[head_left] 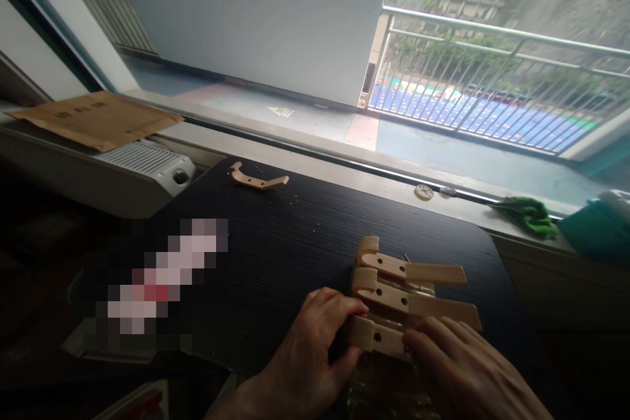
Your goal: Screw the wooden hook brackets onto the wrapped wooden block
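Three light wooden hook-shaped pieces (408,289) lie side by side on the dark table (275,243), near its front right. My left hand (310,348) curls around the left end of the nearest wooden piece (377,336). My right hand (467,367) presses its fingers on the right part of that same piece. A clear plastic sheet or bag seems to lie under the pieces. A single curved wooden piece (258,178) rests alone at the table's far edge.
A white heater (147,167) with a cardboard sheet (98,118) on it stands at the left. A green cloth (529,215), a teal object (598,226) and a tape roll (424,191) lie on the window sill. A blurred-out patch covers the table's left.
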A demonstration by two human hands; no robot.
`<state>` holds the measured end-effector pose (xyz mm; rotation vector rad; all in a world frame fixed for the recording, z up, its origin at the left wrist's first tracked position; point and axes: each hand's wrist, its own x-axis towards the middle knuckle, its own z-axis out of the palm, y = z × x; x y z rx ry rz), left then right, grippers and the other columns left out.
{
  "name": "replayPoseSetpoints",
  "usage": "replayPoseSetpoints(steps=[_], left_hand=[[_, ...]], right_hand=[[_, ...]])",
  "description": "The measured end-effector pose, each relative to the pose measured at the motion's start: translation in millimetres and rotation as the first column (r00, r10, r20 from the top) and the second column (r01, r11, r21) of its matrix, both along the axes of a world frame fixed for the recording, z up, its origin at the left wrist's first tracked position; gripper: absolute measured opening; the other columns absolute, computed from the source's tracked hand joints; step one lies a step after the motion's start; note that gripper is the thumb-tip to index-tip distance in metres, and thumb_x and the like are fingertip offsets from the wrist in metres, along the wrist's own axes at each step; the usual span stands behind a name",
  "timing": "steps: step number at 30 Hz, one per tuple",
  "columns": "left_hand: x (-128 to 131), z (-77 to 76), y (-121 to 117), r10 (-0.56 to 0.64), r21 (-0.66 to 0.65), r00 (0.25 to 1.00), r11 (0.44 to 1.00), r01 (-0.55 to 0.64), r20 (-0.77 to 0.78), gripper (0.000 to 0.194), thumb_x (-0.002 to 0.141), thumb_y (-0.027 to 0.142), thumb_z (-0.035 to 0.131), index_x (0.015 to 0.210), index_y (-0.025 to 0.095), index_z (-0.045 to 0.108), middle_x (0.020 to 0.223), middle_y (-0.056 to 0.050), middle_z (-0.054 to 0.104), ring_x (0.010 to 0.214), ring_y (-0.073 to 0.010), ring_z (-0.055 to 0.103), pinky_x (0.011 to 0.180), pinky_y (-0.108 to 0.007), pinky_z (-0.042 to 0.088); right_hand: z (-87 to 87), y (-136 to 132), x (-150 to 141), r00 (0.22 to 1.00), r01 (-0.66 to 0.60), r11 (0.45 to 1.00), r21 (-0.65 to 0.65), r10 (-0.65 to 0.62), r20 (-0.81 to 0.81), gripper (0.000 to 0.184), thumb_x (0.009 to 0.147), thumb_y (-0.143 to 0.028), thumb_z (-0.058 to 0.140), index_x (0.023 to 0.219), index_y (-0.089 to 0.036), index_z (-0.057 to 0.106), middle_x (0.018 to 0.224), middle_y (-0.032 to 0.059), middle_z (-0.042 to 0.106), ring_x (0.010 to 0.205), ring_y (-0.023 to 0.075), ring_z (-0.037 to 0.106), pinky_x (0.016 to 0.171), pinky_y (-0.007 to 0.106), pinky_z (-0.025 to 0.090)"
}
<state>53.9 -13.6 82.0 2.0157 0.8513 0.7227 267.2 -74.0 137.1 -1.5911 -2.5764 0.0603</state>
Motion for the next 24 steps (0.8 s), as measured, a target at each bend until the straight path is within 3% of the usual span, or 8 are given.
replayPoseSetpoints(steps=[5, 14, 24], left_hand=[[0.6, 0.3, 0.8, 0.005, -0.009, 1.000, 1.000, -0.005, 0.002, 0.043, 0.072, 0.004, 0.056, 0.111, 0.022, 0.053, 0.107, -0.003, 0.060, 0.103, -0.0199, 0.054, 0.095, -0.035, 0.046], [0.7, 1.7, -0.2, 0.006, -0.010, 1.000, 1.000, -0.005, 0.007, 0.040, 0.074, 0.005, 0.056, 0.110, 0.022, 0.054, 0.107, -0.003, 0.062, 0.103, -0.0196, 0.054, 0.095, -0.035, 0.045], [1.7, 4.2, 0.4, 0.015, -0.004, 1.000, 1.000, -0.015, 0.013, 0.036, 0.075, 0.007, 0.056, 0.108, 0.022, 0.056, 0.105, -0.003, 0.063, 0.102, -0.0200, 0.055, 0.095, -0.036, 0.045]], right_hand=[[2.7, 1.4, 2.8, 1.000, -0.002, 0.999, -0.034, 0.003, 0.013, 0.020, 0.076, -0.005, 0.048, 0.081, -0.023, 0.054, 0.077, 0.0032, 0.062, 0.068, 0.0200, 0.064, 0.057, 0.027, 0.052], [4.2, 2.7, -6.2, 1.000, -0.016, 0.997, 0.073, 0.016, 0.010, 0.020, 0.077, -0.005, 0.041, 0.077, -0.022, 0.051, 0.073, 0.0048, 0.062, 0.061, 0.0200, 0.063, 0.053, 0.027, 0.051], [2.7, 0.9, 0.0, 0.999, -0.034, 0.998, 0.061, 0.034, -0.005, 0.022, 0.076, -0.004, 0.041, 0.078, -0.023, 0.050, 0.072, 0.0022, 0.062, 0.062, 0.0178, 0.063, 0.054, 0.024, 0.050]])
